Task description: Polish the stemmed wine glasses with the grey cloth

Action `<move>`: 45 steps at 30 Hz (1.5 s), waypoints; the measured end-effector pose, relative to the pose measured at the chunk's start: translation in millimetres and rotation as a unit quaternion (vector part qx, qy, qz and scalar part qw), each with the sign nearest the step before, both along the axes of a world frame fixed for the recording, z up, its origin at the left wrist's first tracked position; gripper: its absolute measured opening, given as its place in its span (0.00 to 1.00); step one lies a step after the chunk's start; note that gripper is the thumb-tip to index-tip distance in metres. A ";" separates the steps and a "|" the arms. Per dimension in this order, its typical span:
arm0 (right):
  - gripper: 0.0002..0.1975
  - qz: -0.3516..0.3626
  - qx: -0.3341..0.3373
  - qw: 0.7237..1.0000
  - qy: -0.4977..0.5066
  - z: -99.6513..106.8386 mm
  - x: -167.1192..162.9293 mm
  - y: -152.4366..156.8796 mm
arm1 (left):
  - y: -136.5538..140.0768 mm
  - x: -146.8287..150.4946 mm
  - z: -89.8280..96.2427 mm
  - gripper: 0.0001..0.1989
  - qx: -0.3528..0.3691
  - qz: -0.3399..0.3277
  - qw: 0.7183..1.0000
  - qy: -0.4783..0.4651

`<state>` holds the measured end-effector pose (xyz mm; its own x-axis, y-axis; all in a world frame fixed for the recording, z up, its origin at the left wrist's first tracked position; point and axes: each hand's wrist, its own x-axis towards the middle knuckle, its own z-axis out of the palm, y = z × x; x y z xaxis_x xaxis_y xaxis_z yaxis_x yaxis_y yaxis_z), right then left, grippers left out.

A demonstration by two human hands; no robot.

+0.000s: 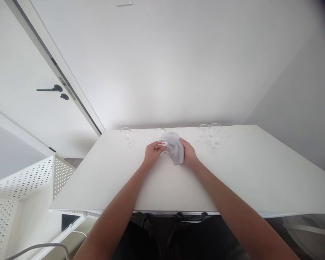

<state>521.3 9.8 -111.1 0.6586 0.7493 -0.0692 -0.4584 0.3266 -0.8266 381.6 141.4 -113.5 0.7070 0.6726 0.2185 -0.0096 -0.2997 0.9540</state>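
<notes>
My left hand [152, 151] pinches the stem of a clear wine glass [161, 134] standing upright near the middle of the white table. In my right hand [189, 152] is a light grey cloth [175, 148], which hangs down and touches or nearly touches the right side of that glass; exact contact is hard to make out. Another stemmed glass [126, 134] stands by itself to the left. Farther right, several more clear glasses [215, 130] stand close together. The palm side of my right hand is hidden behind the cloth.
The white table [233, 187] backs onto a pale wall [162, 65]. To the left are a white door with a black handle [50, 88] and a perforated white rack [24, 180]. A cable [40, 246] runs at the lower left.
</notes>
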 end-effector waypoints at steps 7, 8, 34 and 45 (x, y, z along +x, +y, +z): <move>0.10 0.069 -0.002 0.977 -0.203 7.4 -19.4 -0.2 | -3.2 2.5 -1.8 0.13 0.004 -0.062 0.998 -0.018; 0.13 0.063 -0.003 0.975 -0.214 8.6 -20.0 -1.1 | -4.3 2.9 -1.4 0.13 0.015 -0.071 0.997 -0.016; 0.14 0.114 -0.076 0.933 -0.332 17.6 -22.2 -11.6 | 10.3 -2.4 5.1 0.24 -0.163 -0.052 0.969 -0.176; 0.14 0.140 -0.087 0.921 -0.354 18.9 -28.2 -12.2 | 8.1 -3.6 8.7 0.23 -0.204 -0.093 0.943 -0.244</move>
<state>493.1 -2.4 -92.2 0.3677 0.9149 0.1668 0.1685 0.1109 -0.9795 378.0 149.5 -104.9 0.7028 0.6455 0.2989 -0.4946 0.1414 0.8576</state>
